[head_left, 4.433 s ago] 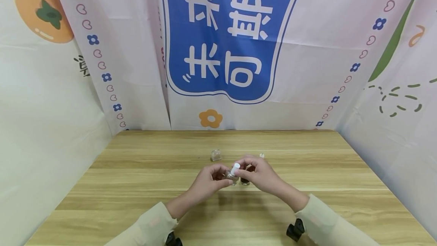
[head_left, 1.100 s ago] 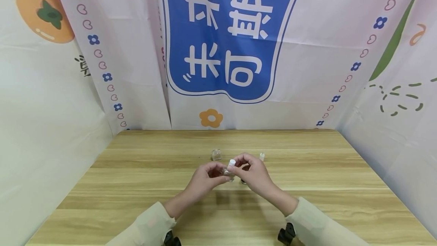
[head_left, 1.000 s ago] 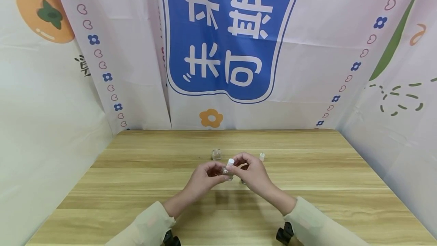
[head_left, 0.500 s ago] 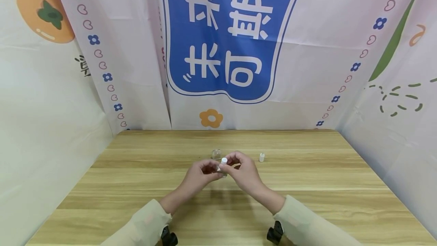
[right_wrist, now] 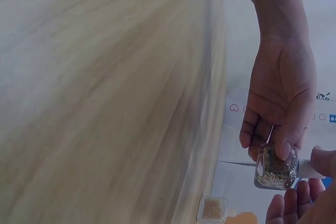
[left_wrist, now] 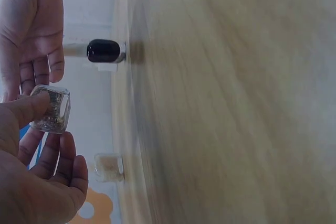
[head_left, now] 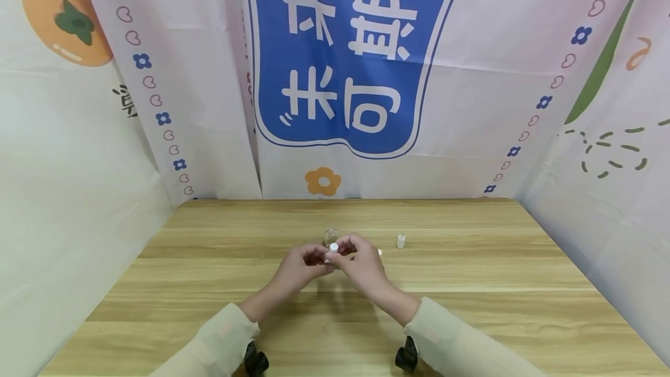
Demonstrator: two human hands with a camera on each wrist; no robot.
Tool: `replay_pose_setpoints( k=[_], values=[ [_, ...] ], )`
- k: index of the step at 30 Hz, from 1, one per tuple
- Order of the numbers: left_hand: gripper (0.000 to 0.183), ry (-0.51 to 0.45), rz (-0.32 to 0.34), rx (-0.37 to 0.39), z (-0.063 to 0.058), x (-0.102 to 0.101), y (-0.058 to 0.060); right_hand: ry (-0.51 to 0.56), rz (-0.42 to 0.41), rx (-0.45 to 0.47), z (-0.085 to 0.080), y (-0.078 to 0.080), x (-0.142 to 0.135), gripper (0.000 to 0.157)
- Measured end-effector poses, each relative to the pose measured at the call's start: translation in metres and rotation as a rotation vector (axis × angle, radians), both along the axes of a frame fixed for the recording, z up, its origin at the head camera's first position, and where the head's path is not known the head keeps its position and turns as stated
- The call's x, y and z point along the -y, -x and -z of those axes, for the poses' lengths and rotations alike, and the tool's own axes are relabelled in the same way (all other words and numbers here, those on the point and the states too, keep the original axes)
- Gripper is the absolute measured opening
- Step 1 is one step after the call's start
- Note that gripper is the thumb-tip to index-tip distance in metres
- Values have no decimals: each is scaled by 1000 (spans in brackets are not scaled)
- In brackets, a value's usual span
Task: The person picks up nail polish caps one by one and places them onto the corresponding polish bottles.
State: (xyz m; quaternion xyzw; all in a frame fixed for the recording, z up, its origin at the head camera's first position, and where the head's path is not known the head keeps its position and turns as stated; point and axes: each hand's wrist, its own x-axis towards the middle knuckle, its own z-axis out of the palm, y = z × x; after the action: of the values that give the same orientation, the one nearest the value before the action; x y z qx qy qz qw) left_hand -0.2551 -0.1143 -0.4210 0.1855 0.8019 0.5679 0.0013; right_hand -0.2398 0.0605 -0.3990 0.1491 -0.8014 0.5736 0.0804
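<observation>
At frame centre, a glass bottle (left_wrist: 55, 118) is pinched in the left hand (head_left: 300, 267), its white cap (head_left: 334, 247) in the right hand (head_left: 362, 266); dropping could be caused by fingertip-only purchase.

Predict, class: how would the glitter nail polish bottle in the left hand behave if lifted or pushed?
The glitter nail polish bottle looks like clear glass, so it is probably stiff and might chip if dropped. It appears smooth and shiny, so it could be slippery. Being squarish, it would likely slide rather than roll.
</observation>
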Motion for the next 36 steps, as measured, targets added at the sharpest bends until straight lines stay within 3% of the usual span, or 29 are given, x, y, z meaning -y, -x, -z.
replay_pose_setpoints(
  k=[12, 26, 36],
  values=[
    [18, 53, 2, 15, 7, 5, 7, -83, 39, 27, 11, 7, 10, 15],
    [19, 90, 18, 15, 15, 3, 11, -95, 23, 45, 22, 13, 10, 15],
    [16, 85, 54, 0, 20, 4, 12, -59, 16, 132, 27, 15, 11, 16]
  ],
)
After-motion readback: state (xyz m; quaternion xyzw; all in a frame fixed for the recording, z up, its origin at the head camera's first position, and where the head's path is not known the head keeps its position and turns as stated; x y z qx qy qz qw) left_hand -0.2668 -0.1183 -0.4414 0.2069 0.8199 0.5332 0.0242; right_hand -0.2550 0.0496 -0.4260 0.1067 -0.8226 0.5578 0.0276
